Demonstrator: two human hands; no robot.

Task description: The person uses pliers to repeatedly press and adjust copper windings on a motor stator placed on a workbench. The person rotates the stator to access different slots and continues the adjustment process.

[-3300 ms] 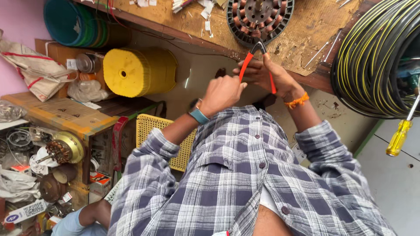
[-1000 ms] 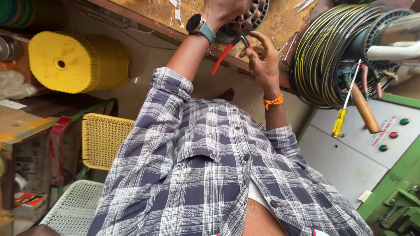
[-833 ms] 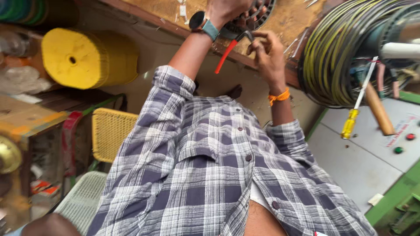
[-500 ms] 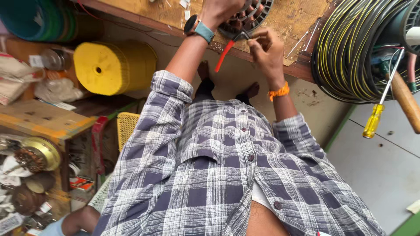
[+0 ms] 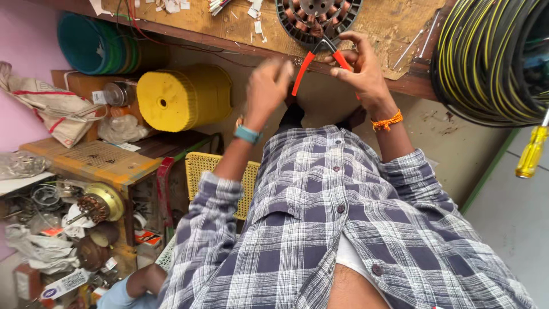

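Right hand (image 5: 363,71), orange thread band at the wrist: grip closed around red-handled pliers (image 5: 320,57), whose dark nose meets the near rim of a round black stator with copper windings (image 5: 317,14) lying on the wooden bench (image 5: 400,26) at the far edge of the scene. Left hand (image 5: 266,86), teal watch at the wrist: blurred, just left of the pliers' handle, apparently holding nothing; whether the fingers are curled or spread cannot be told. Large coil of black cable with yellow stripes (image 5: 486,57): far right, beside the bench. Yellow-handled screwdriver (image 5: 532,151): right edge, below the coil. Yellow cylindrical spool with a small centre hole (image 5: 180,100): left of the hands, under the bench, lying on its side. Stack of green and teal rings (image 5: 97,46): far left, above the spool. Cream cloth bag with red stripes (image 5: 48,109): far left against the pink wall. Flat cardboard package, brown with small dark marks (image 5: 94,163): left, on a low shelf. Brass-coloured motor part with copper windings (image 5: 100,203): near left, among crumpled plastic wrappers and small white labelled cartons. Yellow woven chair back (image 5: 211,171): centre, beyond the checked shirt.
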